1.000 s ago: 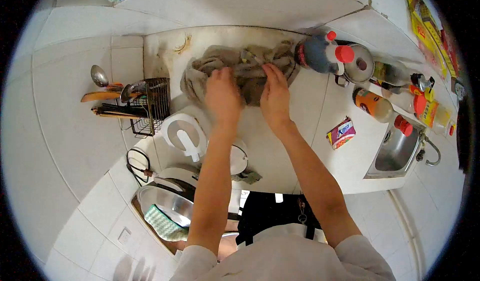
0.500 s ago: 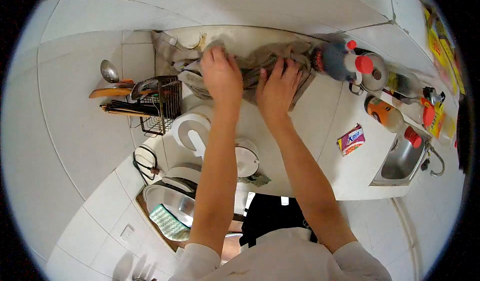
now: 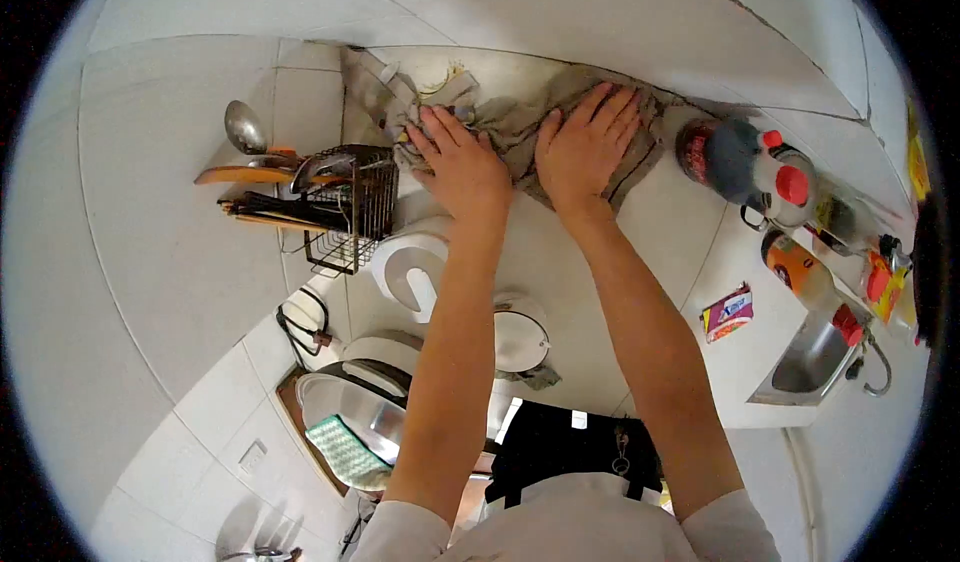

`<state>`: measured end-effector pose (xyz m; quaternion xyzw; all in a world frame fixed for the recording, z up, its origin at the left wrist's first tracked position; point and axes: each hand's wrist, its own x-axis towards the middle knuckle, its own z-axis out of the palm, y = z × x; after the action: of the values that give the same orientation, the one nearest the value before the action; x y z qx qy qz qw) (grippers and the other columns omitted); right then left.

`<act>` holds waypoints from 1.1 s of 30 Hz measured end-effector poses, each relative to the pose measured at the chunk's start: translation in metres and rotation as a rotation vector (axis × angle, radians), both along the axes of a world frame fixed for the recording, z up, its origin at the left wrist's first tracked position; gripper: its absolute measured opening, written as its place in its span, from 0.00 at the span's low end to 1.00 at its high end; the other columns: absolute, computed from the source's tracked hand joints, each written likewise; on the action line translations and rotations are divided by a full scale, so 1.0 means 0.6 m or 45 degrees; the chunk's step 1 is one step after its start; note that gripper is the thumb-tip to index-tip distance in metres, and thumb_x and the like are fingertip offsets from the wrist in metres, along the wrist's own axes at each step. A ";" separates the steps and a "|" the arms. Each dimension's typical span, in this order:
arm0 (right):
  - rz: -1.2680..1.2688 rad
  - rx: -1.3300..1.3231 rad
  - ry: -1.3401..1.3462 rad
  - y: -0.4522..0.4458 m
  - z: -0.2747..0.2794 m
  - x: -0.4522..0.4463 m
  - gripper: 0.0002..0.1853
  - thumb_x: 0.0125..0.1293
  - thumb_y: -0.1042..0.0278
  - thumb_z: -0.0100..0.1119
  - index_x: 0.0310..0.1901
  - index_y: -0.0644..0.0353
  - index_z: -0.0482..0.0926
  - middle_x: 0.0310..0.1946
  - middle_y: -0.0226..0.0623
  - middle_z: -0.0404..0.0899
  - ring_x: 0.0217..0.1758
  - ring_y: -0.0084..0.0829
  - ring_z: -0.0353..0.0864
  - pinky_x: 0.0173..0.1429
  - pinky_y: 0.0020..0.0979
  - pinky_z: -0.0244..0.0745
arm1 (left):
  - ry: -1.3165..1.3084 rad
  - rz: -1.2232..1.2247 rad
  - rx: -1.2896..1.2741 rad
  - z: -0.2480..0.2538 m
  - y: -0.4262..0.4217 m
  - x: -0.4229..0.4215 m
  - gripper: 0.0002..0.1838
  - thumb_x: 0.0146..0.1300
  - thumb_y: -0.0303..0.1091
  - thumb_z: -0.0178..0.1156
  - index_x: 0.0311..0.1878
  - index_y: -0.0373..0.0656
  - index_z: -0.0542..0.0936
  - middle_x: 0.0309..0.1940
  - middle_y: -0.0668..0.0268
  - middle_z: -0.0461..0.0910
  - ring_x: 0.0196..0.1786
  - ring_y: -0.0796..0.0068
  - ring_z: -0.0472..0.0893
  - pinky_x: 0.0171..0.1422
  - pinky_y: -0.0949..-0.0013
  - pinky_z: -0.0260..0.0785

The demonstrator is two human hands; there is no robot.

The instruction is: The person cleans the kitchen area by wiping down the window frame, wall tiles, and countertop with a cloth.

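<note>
A crumpled grey-brown cloth (image 3: 520, 127) is spread along the back of the white counter, against the tiled wall. My left hand (image 3: 462, 165) lies on the cloth's left part, palm down with the fingers stretched. On its right part rests my right hand (image 3: 588, 150), flat, with the fingers spread toward the wall. What lies under the palms is hidden. Just to the right of the cloth is a dark cola bottle (image 3: 735, 157) with a red cap. A wire utensil rack (image 3: 375, 207) holding chopsticks and ladles hangs to the left.
Nearer me sit a white appliance with a handle (image 3: 412, 262) and a round white lidded pot (image 3: 520, 340). A snack packet (image 3: 727, 312) lies at right, beside several bottles and a small metal sink (image 3: 815, 357). Pans (image 3: 350, 412) stand at lower left.
My left hand has gone from gripping a bunched part of the cloth to lying flat on it. My right hand's fingers have spread; the cloth looks flatter. The view has shifted.
</note>
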<state>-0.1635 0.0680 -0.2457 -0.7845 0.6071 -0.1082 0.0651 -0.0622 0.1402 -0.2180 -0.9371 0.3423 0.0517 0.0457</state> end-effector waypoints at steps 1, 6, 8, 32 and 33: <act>0.014 -0.041 0.005 0.001 -0.002 0.001 0.39 0.73 0.52 0.53 0.76 0.74 0.63 0.78 0.69 0.56 0.83 0.65 0.54 0.86 0.59 0.44 | 0.017 0.006 -0.011 0.003 0.001 0.000 0.39 0.78 0.46 0.55 0.83 0.36 0.56 0.86 0.56 0.50 0.87 0.47 0.50 0.79 0.34 0.59; 0.605 0.111 -0.091 0.024 -0.007 -0.069 0.36 0.71 0.57 0.57 0.76 0.69 0.65 0.79 0.64 0.57 0.84 0.61 0.53 0.87 0.56 0.46 | 0.057 -0.065 -0.078 0.006 0.014 -0.016 0.39 0.76 0.44 0.57 0.83 0.36 0.57 0.86 0.55 0.51 0.86 0.47 0.51 0.79 0.34 0.59; 0.591 0.246 -0.077 0.078 0.014 -0.119 0.36 0.71 0.59 0.58 0.75 0.70 0.66 0.80 0.63 0.57 0.85 0.59 0.52 0.87 0.55 0.46 | 0.123 -0.220 -0.065 0.009 0.048 -0.038 0.39 0.75 0.43 0.59 0.83 0.37 0.58 0.85 0.55 0.51 0.86 0.47 0.52 0.78 0.34 0.60; 0.055 0.117 -0.218 0.026 0.021 -0.112 0.44 0.74 0.43 0.54 0.75 0.79 0.63 0.79 0.67 0.57 0.84 0.61 0.53 0.87 0.56 0.44 | -0.566 -0.078 -0.288 -0.043 -0.075 0.066 0.23 0.61 0.53 0.64 0.48 0.43 0.79 0.47 0.59 0.78 0.56 0.53 0.77 0.51 0.45 0.70; -0.016 0.073 -0.140 0.013 0.020 -0.101 0.44 0.74 0.43 0.55 0.74 0.79 0.63 0.79 0.68 0.57 0.84 0.62 0.53 0.87 0.57 0.43 | -0.573 -0.058 -0.312 -0.048 -0.070 0.072 0.23 0.60 0.54 0.65 0.46 0.43 0.79 0.47 0.60 0.78 0.56 0.53 0.77 0.50 0.46 0.69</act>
<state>-0.2242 0.0759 -0.2338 -0.7713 0.6104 -0.1341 0.1203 -0.0190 0.0984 -0.2470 -0.9156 0.3482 -0.2009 0.0080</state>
